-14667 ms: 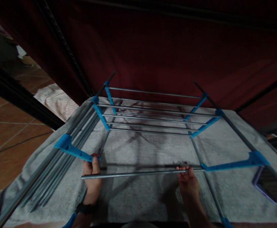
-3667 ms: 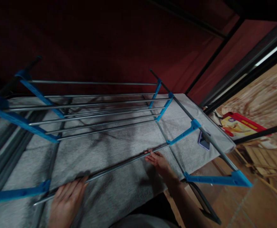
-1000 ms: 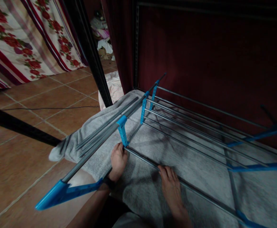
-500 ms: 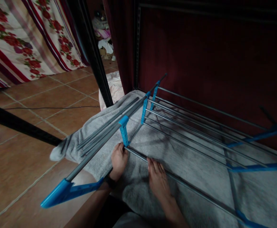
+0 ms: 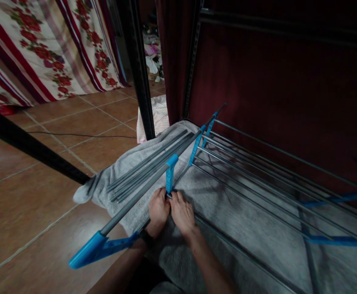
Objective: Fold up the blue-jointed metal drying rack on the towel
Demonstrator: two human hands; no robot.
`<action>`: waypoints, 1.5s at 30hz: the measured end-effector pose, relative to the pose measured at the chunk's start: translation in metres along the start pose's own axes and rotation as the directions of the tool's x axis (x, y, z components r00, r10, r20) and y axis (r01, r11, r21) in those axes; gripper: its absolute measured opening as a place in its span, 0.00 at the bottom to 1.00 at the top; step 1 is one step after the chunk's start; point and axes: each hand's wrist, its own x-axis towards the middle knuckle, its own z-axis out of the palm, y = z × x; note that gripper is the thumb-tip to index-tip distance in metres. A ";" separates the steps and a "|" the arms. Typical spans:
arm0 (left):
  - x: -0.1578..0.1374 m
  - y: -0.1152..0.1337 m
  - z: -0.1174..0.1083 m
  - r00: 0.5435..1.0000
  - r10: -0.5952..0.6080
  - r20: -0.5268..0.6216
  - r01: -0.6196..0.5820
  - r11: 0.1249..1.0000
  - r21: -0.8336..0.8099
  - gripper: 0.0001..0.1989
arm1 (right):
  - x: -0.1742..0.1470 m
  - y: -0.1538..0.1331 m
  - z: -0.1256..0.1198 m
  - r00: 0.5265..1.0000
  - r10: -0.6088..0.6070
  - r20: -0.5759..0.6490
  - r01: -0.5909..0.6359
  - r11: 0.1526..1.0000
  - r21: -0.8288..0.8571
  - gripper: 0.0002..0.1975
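A partly assembled drying rack of grey metal tubes and blue plastic joints stands on a grey blanket [image 5: 100, 192]. My left hand [image 5: 159, 211] is closed around the foot of a blue bracket [image 5: 170, 176], where it meets a lower metal tube [image 5: 242, 250]. Close beside it, my right hand [image 5: 183, 213] has its fingers curled over the end of that tube, against the bracket. The fingertips and the joint itself are mostly hidden. From the bracket's top, a thicker tube [image 5: 135, 199] slopes down to a blue corner piece [image 5: 88, 249] at the lower left.
Several loose rods [image 5: 148, 167] lie on the blanket to the left. Parallel rack rods [image 5: 258, 185] stretch right towards a dark red cloth [image 5: 258, 81]. Black metal posts [image 5: 137, 69] frame the space. Beyond are brown floor tiles [image 5: 43, 196], a cable and a flowered curtain [image 5: 43, 49].
My right hand has slid left along the tube to the blue bracket, beside my left hand. My left hand stays at the joint. The view has shifted slightly.
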 end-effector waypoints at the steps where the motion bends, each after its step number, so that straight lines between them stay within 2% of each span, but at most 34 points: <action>1: 0.000 0.000 0.000 1.000 -0.004 0.003 0.004 1.000 -0.001 0.13 | 0.001 0.000 0.000 1.000 -0.006 0.011 0.006 1.000 -0.014 0.19; 6: 0.001 -0.002 0.000 0.999 -0.022 0.027 0.022 1.000 -0.004 0.14 | 0.000 0.003 -0.002 0.997 -0.061 0.054 0.065 0.995 -0.076 0.21; 12: 0.002 -0.002 -0.002 0.998 -0.035 0.058 0.035 0.999 0.001 0.14 | -0.001 0.007 -0.005 0.996 -0.081 0.045 0.083 0.995 -0.060 0.24; 18: 0.003 -0.001 -0.004 0.994 -0.064 0.084 0.063 0.998 0.013 0.11 | 0.003 0.008 -0.008 0.997 -0.044 0.060 0.046 0.998 -0.031 0.19; 36: 0.002 0.001 -0.002 0.994 -0.076 0.075 0.076 0.997 0.003 0.13 | 0.005 0.008 -0.010 0.997 0.016 0.081 -0.020 0.999 0.051 0.22; 45: 0.002 0.005 -0.006 0.994 -0.074 0.075 0.073 0.997 0.010 0.14 | 0.009 0.013 -0.012 0.997 0.017 0.076 -0.027 0.991 0.131 0.20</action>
